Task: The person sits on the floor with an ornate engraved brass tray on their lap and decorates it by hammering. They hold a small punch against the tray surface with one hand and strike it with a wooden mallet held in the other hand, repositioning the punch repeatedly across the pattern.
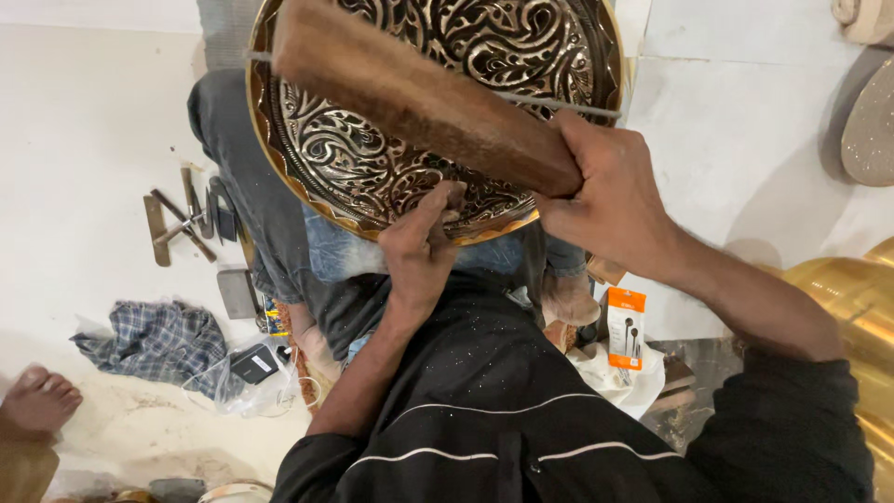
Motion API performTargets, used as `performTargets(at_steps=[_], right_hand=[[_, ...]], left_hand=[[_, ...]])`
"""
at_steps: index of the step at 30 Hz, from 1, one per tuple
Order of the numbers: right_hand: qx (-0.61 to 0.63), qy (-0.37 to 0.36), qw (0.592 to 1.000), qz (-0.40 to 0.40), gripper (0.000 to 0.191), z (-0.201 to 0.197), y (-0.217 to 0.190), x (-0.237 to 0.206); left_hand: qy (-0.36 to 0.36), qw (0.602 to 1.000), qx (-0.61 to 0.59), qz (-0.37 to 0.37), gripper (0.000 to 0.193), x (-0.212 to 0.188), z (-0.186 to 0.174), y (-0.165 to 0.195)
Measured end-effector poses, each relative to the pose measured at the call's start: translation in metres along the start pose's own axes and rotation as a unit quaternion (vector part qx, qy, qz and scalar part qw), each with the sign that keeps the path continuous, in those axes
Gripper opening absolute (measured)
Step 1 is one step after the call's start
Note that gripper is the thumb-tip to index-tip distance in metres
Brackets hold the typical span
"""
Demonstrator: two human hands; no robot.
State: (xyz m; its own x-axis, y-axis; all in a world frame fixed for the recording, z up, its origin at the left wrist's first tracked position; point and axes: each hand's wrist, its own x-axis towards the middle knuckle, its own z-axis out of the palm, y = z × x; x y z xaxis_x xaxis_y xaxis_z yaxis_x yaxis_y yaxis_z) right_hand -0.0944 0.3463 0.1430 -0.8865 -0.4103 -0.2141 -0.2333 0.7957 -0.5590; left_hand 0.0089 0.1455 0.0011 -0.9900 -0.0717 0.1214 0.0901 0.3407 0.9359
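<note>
The largest thing in hand is the engraved brass plate (410, 121), a round, shallow dish with dark scrolling relief and a bright golden rim, propped across the person's knees and tilted toward the camera. It looks like solid sheet metal, so I judge it heavy for its span, quite stiff, and hard rather than fragile, though the raised pattern could scratch or dent under a stray blow; the polished rim is likely slippery, and the safest hold seems to be the rim on both sides, or letting it rest against the legs as it does now. Lying across the plate is the wooden mallet (419, 98), a long, worn brown block, rigid and probably fairly weighty, with a rough surface that should grip well; its near, lower end is the natural place to take it. The right hand (615, 200) has its fingers clenched around that lower end. A thin metal rod (568, 105) shows from behind the mallet across the plate's upper part. The left hand (421, 247) rests at the plate's lower edge, fingers pinched tight on a small chisel (453, 200) set against the relief; it looks thin, hard and easy to let slip.
</note>
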Motion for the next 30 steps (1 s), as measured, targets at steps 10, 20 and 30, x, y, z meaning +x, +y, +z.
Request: performTargets(at_steps=[10, 20, 30], right_hand=[[-0.126, -0.093, 0.988, -0.01, 0.031, 0.001, -0.001, 0.003], [-0.006, -0.063, 0.998, 0.025, 0.034, 0.003, -0.004, 0.003], [0.48, 0.037, 0.869, 0.116, 0.025, 0.052, 0.012, -0.037]], left_hand=[[-0.012, 0.997, 0.039, -0.061, 0.027, 0.002, 0.001, -0.003], [0.008, 1.0, 0.012, -0.003, 0.043, -0.001, 0.0, -0.008], [-0.003, 0.978, -0.195, -0.074, 0.031, 0.036, -0.014, 0.024]])
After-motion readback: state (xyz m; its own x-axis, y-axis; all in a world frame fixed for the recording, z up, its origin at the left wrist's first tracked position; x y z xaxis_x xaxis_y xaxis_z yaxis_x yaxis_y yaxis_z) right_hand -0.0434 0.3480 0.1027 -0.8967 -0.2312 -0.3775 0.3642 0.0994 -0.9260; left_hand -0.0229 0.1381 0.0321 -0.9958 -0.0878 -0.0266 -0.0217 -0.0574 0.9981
